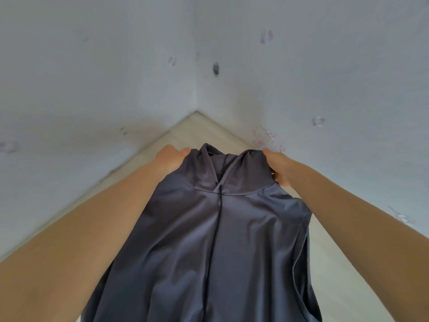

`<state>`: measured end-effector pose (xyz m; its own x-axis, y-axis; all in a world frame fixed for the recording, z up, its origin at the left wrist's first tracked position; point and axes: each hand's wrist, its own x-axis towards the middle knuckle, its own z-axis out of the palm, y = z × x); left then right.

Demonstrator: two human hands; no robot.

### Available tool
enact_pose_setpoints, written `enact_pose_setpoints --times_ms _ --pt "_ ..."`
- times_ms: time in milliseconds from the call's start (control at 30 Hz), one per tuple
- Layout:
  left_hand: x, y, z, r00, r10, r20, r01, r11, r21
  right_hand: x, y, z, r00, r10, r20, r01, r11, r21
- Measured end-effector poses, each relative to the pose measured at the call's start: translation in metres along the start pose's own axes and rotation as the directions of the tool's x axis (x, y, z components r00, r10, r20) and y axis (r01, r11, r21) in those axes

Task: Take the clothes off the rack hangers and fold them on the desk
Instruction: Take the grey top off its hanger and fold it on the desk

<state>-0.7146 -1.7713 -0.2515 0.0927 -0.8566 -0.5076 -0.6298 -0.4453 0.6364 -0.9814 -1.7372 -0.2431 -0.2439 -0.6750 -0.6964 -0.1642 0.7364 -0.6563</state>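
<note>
A dark grey-purple hooded garment (220, 240) with a black front zip lies lengthwise on the pale wooden desk (185, 131), its hood end pointing at the far corner. My left hand (170, 159) grips the left side of the hood end, fingers curled into the fabric. On the opposite side, my right hand (279, 167) holds the right edge of the hood. Both forearms stretch forward along the garment's sides. No hanger or rack is in view.
Two grey-white walls (116, 66) meet at a corner straight ahead and hem in the desk on the left and right. Faint pale marks and a dark spot (216, 69) dot the walls.
</note>
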Motion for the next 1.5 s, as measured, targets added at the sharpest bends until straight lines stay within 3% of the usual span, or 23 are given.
enact_pose_setpoints --times_ms 100,200,300,367,467,533,600,667,767,833,900,933,1033,1133,1200,1233,1267,1333,1367,1433,1500 --pt "0.01 0.002 0.0 0.985 -0.099 0.143 0.13 0.965 -0.226 0.006 -0.011 0.002 0.999 0.017 0.042 -0.016 1.0 -0.007" --pt "0.015 0.003 0.0 0.988 -0.029 0.15 0.072 0.955 -0.289 0.004 -0.021 0.002 0.991 -0.093 0.093 0.096 0.995 -0.03" --pt "0.01 0.008 -0.007 0.991 0.129 0.018 -0.103 0.862 -0.496 0.002 -0.026 -0.001 0.929 -0.366 0.06 0.341 0.906 0.249" --pt "0.006 0.003 -0.015 0.988 0.155 0.003 -0.117 0.762 -0.636 -0.006 -0.022 -0.006 0.899 -0.438 0.017 0.403 0.841 0.362" --pt "-0.002 -0.007 -0.018 0.986 0.085 0.144 0.029 0.761 -0.648 -0.009 -0.003 -0.012 0.951 -0.294 0.1 0.231 0.884 0.406" --pt "-0.002 -0.013 -0.011 0.979 -0.047 0.196 0.163 0.76 -0.629 -0.014 0.001 -0.01 0.97 -0.164 0.181 0.071 0.898 0.435" --pt "0.003 -0.017 -0.005 0.968 -0.13 0.216 0.243 0.718 -0.652 -0.014 -0.002 -0.004 0.983 -0.079 0.163 0.001 0.901 0.434" --pt "0.012 -0.015 -0.004 0.955 -0.149 0.258 0.284 0.717 -0.636 -0.009 -0.006 0.002 0.992 0.016 0.128 -0.067 0.911 0.406" --pt "0.018 -0.001 -0.006 0.93 -0.218 0.296 0.341 0.81 -0.477 -0.001 -0.011 0.008 0.988 0.093 0.126 -0.129 0.94 0.317" --pt "0.019 0.01 -0.008 0.929 -0.233 0.287 0.335 0.86 -0.386 0.0 -0.018 0.007 0.984 0.12 0.134 -0.15 0.958 0.243" --pt "0.019 0.018 -0.009 0.939 -0.194 0.282 0.301 0.862 -0.407 -0.006 -0.028 0.003 0.971 0.143 0.189 -0.183 0.96 0.21" --pt "0.02 0.021 -0.011 0.95 -0.159 0.268 0.269 0.851 -0.451 -0.009 -0.033 0.001 0.972 0.11 0.205 -0.155 0.965 0.213" --pt "0.023 0.026 -0.023 0.983 -0.009 0.183 0.111 0.826 -0.553 -0.008 -0.04 0.004 0.982 -0.153 0.11 0.107 0.935 0.339" --pt "0.003 0.035 -0.036 0.978 0.19 0.08 -0.085 0.724 -0.685 -0.017 -0.041 0.005 0.908 -0.411 0.079 0.32 0.804 0.501" --pt "-0.023 0.029 -0.042 0.946 0.318 0.058 -0.161 0.621 -0.767 -0.028 -0.033 -0.003 0.865 -0.493 0.091 0.36 0.737 0.572" --pt "-0.037 0.019 -0.044 0.931 0.354 0.089 -0.167 0.629 -0.76 -0.037 -0.022 -0.009 0.854 -0.503 0.134 0.354 0.75 0.559" --pt "-0.052 0.007 -0.045 0.919 0.371 0.133 -0.188 0.709 -0.68 -0.046 -0.009 -0.016 0.841 -0.503 0.202 0.368 0.803 0.468" --pt "-0.07 -0.025 -0.044 0.898 0.354 0.262 -0.279 0.918 -0.283 -0.062 0.021 -0.024 0.838 -0.439 0.325 0.459 0.888 0.017" --pt "-0.078 -0.04 -0.042 0.888 0.3 0.348 -0.29 0.953 -0.084 -0.067 0.034 -0.027 0.858 -0.388 0.338 0.472 0.855 -0.217" --pt "-0.088 -0.064 -0.033 0.84 0.205 0.503 -0.301 0.947 0.115 -0.071 0.054 -0.026 0.886 -0.298 0.356 0.446 0.758 -0.476" --pt "-0.093 -0.078 -0.02 0.841 0.23 0.49 -0.349 0.922 0.168 -0.072 0.067 -0.022 0.897 -0.279 0.343 0.433 0.709 -0.556"
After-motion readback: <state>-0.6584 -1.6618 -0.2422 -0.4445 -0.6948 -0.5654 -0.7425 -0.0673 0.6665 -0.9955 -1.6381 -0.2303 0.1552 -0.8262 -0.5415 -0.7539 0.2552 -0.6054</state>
